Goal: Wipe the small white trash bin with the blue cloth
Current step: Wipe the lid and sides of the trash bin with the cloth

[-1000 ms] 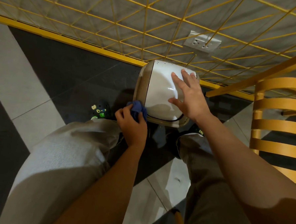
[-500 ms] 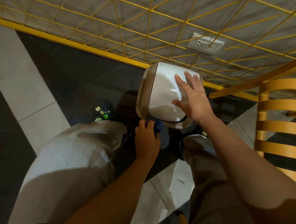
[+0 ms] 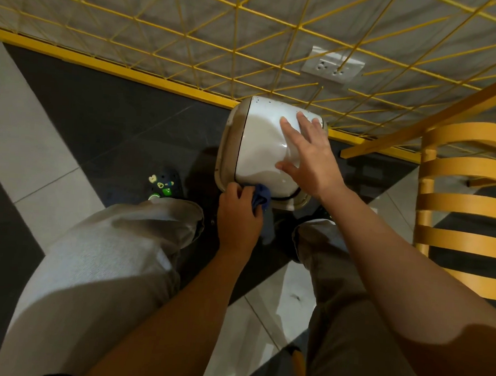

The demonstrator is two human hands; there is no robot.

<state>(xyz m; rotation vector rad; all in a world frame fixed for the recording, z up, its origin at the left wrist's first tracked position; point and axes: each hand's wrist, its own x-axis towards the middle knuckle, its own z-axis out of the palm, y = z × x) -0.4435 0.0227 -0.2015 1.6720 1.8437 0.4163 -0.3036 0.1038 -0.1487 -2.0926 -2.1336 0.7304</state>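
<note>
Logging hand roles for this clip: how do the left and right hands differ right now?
The left hand is curled around the blue cloth; the right hand lies flat, fingers spread, holding nothing. The left hand works at the trash bin's near rim; the right hand rests on its white lid. Both meet the bin.

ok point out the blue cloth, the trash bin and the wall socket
blue cloth (image 3: 260,198), head view, bunched fold above the fist
trash bin (image 3: 260,148), head view, glossy white lid
wall socket (image 3: 332,66), head view, middle of the faceplate

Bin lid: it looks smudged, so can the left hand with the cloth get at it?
Only partly: the right hand lies spread on the lid. The left hand has the cloth at its near edge.
</note>
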